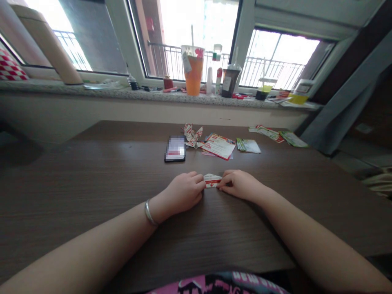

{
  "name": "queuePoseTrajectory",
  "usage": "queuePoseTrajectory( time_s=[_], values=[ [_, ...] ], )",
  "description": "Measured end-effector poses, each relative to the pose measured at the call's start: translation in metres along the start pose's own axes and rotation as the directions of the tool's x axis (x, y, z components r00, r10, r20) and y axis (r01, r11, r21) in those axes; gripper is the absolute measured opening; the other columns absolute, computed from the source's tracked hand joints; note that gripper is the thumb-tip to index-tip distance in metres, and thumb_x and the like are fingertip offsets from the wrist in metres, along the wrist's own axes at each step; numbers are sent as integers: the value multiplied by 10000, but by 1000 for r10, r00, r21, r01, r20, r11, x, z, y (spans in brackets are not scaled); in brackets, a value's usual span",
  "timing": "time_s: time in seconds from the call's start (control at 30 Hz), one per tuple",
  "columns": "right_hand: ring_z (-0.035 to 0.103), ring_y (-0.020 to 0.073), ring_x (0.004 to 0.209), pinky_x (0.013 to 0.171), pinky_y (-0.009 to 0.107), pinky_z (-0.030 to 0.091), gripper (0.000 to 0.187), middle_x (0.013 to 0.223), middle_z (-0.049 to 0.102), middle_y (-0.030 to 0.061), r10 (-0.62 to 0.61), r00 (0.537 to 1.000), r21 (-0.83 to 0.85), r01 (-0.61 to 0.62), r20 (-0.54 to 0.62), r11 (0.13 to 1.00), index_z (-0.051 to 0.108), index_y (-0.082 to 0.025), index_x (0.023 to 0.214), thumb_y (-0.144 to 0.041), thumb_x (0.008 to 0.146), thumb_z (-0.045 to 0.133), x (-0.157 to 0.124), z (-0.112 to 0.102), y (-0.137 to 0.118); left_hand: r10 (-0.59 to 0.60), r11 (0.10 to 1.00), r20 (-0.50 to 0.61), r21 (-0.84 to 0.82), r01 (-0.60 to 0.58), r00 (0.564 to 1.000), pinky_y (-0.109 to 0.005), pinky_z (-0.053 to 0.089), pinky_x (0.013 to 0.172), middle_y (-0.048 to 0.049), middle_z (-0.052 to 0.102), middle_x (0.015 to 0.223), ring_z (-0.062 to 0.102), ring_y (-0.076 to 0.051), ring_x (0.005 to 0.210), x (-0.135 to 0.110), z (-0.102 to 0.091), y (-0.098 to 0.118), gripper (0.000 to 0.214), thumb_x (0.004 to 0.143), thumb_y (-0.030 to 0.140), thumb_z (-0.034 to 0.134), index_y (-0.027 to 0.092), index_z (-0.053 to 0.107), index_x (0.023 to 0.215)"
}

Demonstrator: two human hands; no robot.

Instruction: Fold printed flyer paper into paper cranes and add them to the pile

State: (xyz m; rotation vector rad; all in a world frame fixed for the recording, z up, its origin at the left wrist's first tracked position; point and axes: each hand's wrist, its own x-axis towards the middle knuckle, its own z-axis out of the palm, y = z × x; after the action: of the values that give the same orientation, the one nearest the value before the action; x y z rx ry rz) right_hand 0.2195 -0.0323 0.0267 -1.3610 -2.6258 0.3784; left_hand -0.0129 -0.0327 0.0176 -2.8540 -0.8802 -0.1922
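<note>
Head: left hand (183,192), right hand (240,184) pinch paper (212,180) edges.

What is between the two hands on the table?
A small folded paper, red and white, lies between the left hand and the right hand; both pinch its ends on the brown table. The head view shows it.

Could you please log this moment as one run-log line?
left hand: pinches folded paper | right hand: pinches its other end | rests on: table | beyond: phone, origami figure, leaflets
</note>
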Motion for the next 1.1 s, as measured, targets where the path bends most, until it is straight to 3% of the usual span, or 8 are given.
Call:
queuePoseTrajectory(
  time_s=[0.1, 0.23, 0.37, 0.53, 0.73, 0.93, 1.1],
  values=[
    [599, 139, 726, 668, 237, 413, 180, 830, 671, 14, -52, 998, -9, 52, -21, 999, 756, -247, 865, -273, 856, 577, 0, 3, 4, -11, 1000, -12, -10, 11, 1000, -355, 493, 783, -73, 619, 959, 548, -223, 870, -1, 2, 0, 212, 859, 173, 484, 169, 639, 1003],
    [573, 132, 688, 628, 237, 383, 142, 772, 646, 6, -113, 988, -40, 109, -108, 993, 724, -223, 806, -228, 824, 583, 0, 8, 3, 9, 999, -68, -33, -12, 998, -353, 488, 766, -59, 613, 1006, 536, -220, 888, -3, 4, -1, 348, 892, 197, 470, 229, 571, 1224],
    [546, 126, 662, 647, 241, 395, 69, 713, 606, -2, -163, 953, 13, 172, -255, 985, 672, -191, 739, -156, 758, 617, 4, 15, 2, 29, 998, -91, -53, -34, 995, -341, 478, 788, -64, 612, 1014, 530, -207, 897, -3, 7, -3, 322, 901, 196, 474, 238, 605, 1192],
    [578, 157, 783, 740, 272, 452, 111, 818, 645, 41, -99, 900, 123, 166, -425, 978, 674, -177, 796, -109, 787, 587, 10, 23, 9, 27, 994, -106, -100, -37, 994, -336, 474, 813, -68, 611, 1027, 528, -201, 910, -3, 8, -4, 329, 898, 175, 470, 226, 614, 1189],
    [616, 180, 938, 904, 344, 457, 195, 973, 716, 46, -107, 898, 140, 183, -427, 973, 702, -197, 909, -90, 814, 569, 14, 29, 17, 12, 989, -134, -143, -31, 991, -340, 466, 847, -68, 615, 1028, 540, -197, 929, -2, 10, -5, 302, 880, 161, 486, 221, 639, 1133],
    [619, 176, 846, 849, 341, 468, 181, 867, 732, 30, -159, 918, 83, 202, -364, 976, 723, -203, 875, -115, 831, 572, 13, 26, 14, -46, 992, -210, -123, 20, 977, -460, 341, 1047, -56, 628, 1073, 543, -216, 1019, -2, 13, -8, 260, 865, 179, 513, 234, 655, 1076],
    [601, 176, 844, 835, 332, 463, 177, 852, 713, 42, -213, 920, 32, 237, -329, 971, 720, -196, 866, -109, 825, 571, 11, 24, 12, -121, 985, -210, -145, 91, 970, -450, 383, 987, -63, 640, 1034, 559, -221, 979, -2, 12, -9, 249, 906, 259, 497, 234, 658, 1095]
  ],
)
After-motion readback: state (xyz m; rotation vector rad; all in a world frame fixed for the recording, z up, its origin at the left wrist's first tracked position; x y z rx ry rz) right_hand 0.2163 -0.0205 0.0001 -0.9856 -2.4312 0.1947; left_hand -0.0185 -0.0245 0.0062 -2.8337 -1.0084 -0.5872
